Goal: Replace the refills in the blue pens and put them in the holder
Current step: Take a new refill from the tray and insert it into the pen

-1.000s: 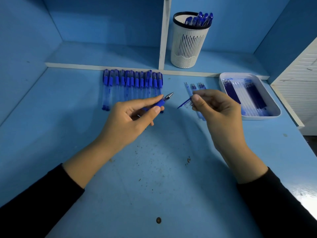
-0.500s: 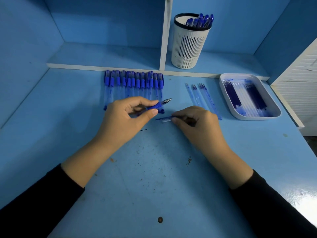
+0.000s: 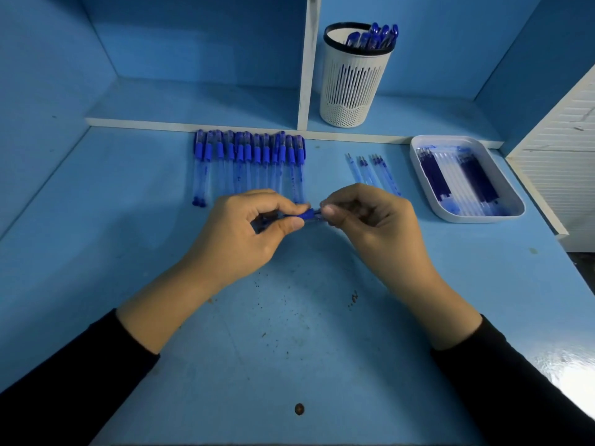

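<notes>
A blue pen (image 3: 308,216) is held level above the middle of the desk. My left hand (image 3: 248,233) pinches its blue grip end between thumb and fingers. My right hand (image 3: 373,226) pinches the other end, and the two hands almost touch. Most of the pen is hidden by the fingers. A row of several blue pens (image 3: 251,162) lies at the back of the desk. Several loose refills (image 3: 375,170) lie to their right. The white slotted holder (image 3: 352,82) stands on the back shelf with several blue pens (image 3: 375,35) in it.
A white tray (image 3: 515,206) at the right holds several refills. A white upright divider (image 3: 307,62) splits the shelf left of the holder. A white slatted panel (image 3: 560,162) borders the desk on the right. Dark specks mark the desk near me.
My right hand rose from the desk with a small piece and came left to the pen in my left hand. Both hands now meet on the pen.
</notes>
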The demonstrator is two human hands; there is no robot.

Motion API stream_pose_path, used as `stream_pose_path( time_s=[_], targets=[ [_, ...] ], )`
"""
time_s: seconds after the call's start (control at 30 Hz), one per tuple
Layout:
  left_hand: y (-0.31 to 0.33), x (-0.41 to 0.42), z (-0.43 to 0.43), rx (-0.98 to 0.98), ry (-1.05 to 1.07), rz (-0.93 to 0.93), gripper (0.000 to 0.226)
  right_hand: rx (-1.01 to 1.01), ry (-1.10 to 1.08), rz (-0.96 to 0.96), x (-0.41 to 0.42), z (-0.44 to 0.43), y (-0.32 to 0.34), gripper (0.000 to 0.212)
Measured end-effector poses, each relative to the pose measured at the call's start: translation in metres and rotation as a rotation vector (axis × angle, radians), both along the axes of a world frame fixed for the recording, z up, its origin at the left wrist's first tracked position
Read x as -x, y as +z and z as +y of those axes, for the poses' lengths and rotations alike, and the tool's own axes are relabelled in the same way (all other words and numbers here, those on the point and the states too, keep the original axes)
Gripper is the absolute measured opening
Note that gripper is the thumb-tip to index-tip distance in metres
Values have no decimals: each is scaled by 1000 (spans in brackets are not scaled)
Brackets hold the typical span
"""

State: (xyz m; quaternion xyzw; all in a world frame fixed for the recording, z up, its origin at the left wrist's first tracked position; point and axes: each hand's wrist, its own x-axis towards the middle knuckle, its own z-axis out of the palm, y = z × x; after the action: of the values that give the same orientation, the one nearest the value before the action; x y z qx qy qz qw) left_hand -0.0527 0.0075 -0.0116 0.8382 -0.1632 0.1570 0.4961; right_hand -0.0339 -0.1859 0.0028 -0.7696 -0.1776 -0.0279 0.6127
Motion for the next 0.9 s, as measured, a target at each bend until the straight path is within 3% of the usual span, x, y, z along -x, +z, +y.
stream_pose_path(
  time_s=[0.1, 0.2, 0.33, 0.5, 0.6, 0.73, 0.9],
  targets=[
    [0, 0, 1, 14, 4, 1, 11, -18, 54, -115, 2, -1, -1, 11],
    [1, -2, 3, 4, 5, -20, 10, -70, 77, -24, 3, -1, 2, 25],
    [1, -1, 4, -1, 7, -25, 11, 22, 34, -31, 1, -2, 0, 4],
    [2, -1, 4, -19, 1, -27, 13, -23, 54, 42, 2, 0, 1, 20],
    [2, 0, 4, -18, 0, -35, 10, 40, 48, 27, 1, 1, -1, 6],
    [1, -1, 3, -34, -10, -36, 11, -85, 74, 99, 2, 1, 1, 23],
    [1, -1, 5, -29, 2, -28, 11, -23, 58, 55, 2, 1, 0, 9]
  ],
)
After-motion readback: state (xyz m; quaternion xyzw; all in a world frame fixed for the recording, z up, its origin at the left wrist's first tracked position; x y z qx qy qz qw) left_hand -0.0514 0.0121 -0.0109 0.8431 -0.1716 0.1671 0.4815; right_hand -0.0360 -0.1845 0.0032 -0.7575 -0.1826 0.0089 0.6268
